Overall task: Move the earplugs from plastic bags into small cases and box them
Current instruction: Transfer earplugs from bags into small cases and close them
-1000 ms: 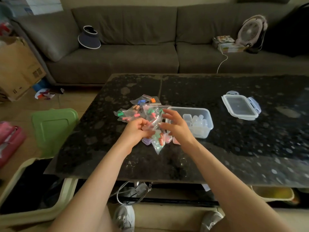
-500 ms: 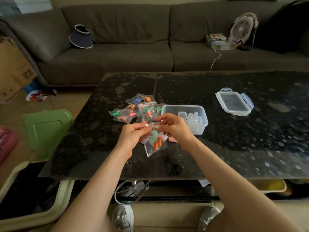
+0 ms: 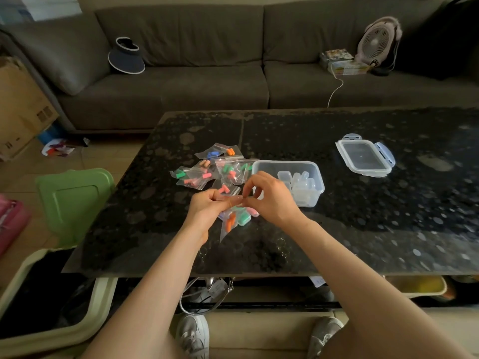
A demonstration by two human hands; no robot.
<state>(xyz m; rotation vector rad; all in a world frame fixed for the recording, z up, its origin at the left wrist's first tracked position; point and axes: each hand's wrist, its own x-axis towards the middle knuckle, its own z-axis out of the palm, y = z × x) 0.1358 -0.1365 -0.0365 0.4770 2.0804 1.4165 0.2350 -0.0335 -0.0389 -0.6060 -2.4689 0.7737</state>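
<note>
At the near edge of the table (image 3: 363, 229), a bag (image 3: 225, 233) is pinched at its top between the left hand (image 3: 206, 209) and the right hand (image 3: 272, 200). Thumb and fingertips of each are curled onto the seal, and nothing else is held. The bag hangs below them, just above the tabletop, and orange earplugs (image 3: 229, 222) are seen inside it. A green and a pink shape lie just beside it (whether bagged plugs or tinted cases cannot be told). The step in hand is judged to be the opening of this bag, so the task is taken to be at an early stage: no plug is seen loose, and none can be made out inside a case.

Just beyond the hands, more bags (image 3: 207, 172) are heaped, with plugs in pink, green, blue and orange inside them; all of these are left to be emptied. Just beside the heap, to its right, the box (image 3: 285, 163) stands open. Clear cases (image 3: 298, 182) are clustered in its right half; they look empty, though this cannot be confirmed through the plastic. Farther right, well apart, the lid (image 3: 364, 158) is laid flat, so the boxing is not yet finished. Beyond the table a sofa (image 3: 194, 81) is seen.
</note>
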